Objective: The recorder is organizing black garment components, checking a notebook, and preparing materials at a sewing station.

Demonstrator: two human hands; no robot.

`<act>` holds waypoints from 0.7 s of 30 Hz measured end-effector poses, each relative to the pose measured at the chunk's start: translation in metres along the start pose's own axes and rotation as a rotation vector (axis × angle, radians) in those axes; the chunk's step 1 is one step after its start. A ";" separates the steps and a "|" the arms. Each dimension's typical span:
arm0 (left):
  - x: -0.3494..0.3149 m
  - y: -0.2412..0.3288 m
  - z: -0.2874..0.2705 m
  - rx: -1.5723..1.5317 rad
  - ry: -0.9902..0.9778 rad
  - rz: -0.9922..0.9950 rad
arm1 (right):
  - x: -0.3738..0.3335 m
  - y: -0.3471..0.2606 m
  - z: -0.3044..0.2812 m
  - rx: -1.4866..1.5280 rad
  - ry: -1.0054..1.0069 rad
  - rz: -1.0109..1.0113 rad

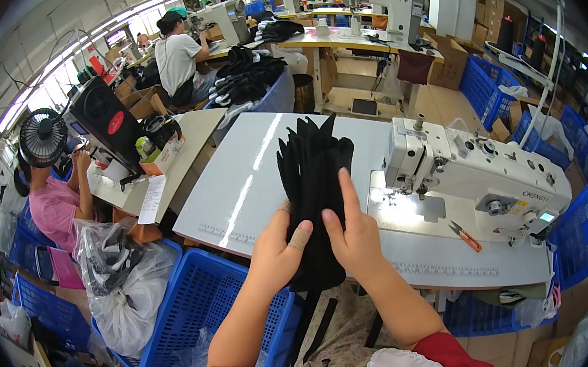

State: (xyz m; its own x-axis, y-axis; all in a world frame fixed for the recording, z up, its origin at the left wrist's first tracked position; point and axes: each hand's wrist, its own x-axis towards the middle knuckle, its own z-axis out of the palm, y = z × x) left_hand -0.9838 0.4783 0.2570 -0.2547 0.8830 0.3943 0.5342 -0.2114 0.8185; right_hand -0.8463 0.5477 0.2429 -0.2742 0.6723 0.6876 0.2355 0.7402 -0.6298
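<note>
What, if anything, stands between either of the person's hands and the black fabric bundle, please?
Nothing visible does: the left hand and right hand already hold the black fabric bundle from its two sides. The orange-handled scissors lie apart, to the right.

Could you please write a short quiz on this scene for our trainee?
1. True or false: the orange-handled scissors lie on the white table.
2. What is between the left hand and the right hand? A) a fan; B) a black cloth bundle; C) a blue crate.
3. Fill in: from the person's view, the white sewing machine stands to the ____ of the bundle.

Key: 1 true; 2 B; 3 right.
</note>
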 end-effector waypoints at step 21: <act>-0.002 0.004 0.002 0.093 -0.017 -0.031 | 0.005 0.004 0.002 0.212 -0.018 0.126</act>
State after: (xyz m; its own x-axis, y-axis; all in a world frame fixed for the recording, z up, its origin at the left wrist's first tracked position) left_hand -0.9789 0.4762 0.2587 -0.2588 0.8956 0.3617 0.5989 -0.1450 0.7876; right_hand -0.8481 0.5538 0.2430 -0.2721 0.7571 0.5939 0.0681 0.6308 -0.7730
